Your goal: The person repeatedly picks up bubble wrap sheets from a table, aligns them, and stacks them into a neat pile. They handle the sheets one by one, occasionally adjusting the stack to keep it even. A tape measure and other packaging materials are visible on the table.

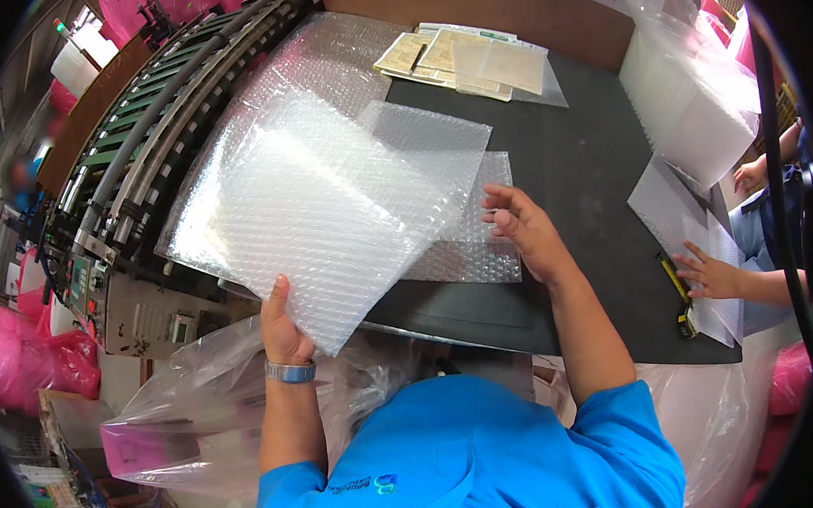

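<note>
A clear bubble wrap sheet (304, 232) is held up over the table, tilted, its lower corner in my left hand (284, 327). The thumb lies on top of the sheet and the other fingers are hidden under it. My right hand (521, 227) hovers to the right of the sheet with its fingers apart and slightly curled, holding nothing. Beneath the held sheet, further bubble wrap pieces (497, 255) lie on the black tabletop (567, 163). More bubble wrap (341, 50) spreads toward the back left.
Papers (484, 61) with a pen lie at the back. At right stands a stack of white bubble wrap bags (688, 101). A co-worker's hand (713, 273) rests on a sheet beside a yellow tape measure (677, 300). A roller conveyor (151, 120) runs along the left.
</note>
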Available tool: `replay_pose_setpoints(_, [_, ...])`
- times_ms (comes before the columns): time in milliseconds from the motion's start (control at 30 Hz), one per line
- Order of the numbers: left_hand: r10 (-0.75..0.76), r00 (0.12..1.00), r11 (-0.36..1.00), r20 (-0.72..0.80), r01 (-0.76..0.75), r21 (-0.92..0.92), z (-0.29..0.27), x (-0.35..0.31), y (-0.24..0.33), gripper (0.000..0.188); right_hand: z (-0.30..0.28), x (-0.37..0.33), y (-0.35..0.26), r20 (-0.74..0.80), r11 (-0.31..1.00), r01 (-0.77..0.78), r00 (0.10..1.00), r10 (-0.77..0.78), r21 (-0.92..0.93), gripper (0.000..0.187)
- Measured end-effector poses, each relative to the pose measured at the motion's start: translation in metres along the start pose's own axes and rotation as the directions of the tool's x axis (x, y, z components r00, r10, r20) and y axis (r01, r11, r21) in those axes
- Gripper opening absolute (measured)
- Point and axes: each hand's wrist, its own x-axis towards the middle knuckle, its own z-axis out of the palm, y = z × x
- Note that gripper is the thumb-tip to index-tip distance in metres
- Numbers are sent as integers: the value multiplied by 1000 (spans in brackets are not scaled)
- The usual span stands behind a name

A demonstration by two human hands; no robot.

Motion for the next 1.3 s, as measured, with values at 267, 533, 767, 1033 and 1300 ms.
replay_pose_setpoints(267, [347, 888, 765, 302, -454, 456, 4, -17, -3, 50, 46, 17, -5, 104, 956, 277, 958, -267, -94, 83])
replay_pose_setpoints(533, [307, 889, 397, 341, -445, 802, -21, -8, -24, 34, 34, 23, 6, 110, 990, 135, 984, -139, 49, 63])
replay_pose_setpoints(767, [688, 661, 322, 300, -648, 691, 23, -6, 5, 38, 41, 41, 13, 16, 806, 370, 912, -409, -462, 53])
replay_pose_setpoints(1033, [795, 444, -52, 414, -629, 776, -16, 0, 36, 58, 38, 39, 44, 235, 416, 325, 938, -253, -849, 41])
replay_pose_setpoints(1300, [802, 366, -179, 473, -608, 774, -23, 2, 41, 55, 34, 36, 48, 247, 429, 330, 939, -240, -841, 40])
